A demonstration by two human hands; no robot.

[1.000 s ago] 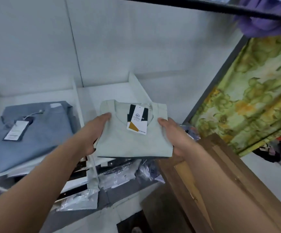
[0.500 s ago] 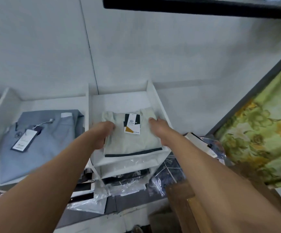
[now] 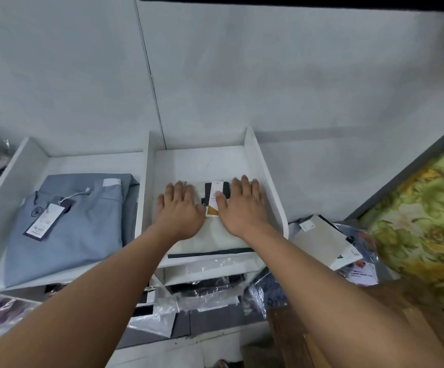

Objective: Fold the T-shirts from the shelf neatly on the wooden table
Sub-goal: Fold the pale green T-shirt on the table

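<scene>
T-shirt (image 3: 215, 239) shelved, left hand (image 3: 181, 216), right hand (image 3: 242, 211) atop

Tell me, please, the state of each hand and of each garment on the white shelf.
pale green T-shirt: folded, lying flat in the right compartment of the white shelf
left hand: fingers straight, resting flat on the pale green T-shirt
right hand: fingers straight, resting flat on the same T-shirt
blue-grey shirt: folded, tagged, lying in the left compartment, untouched

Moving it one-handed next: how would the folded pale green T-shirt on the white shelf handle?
Probably floppy: the folded pale green T-shirt is thin cloth, flattened under the left hand and right hand. Likely slides on the smooth white shelf; its paper tag may flap.
</scene>
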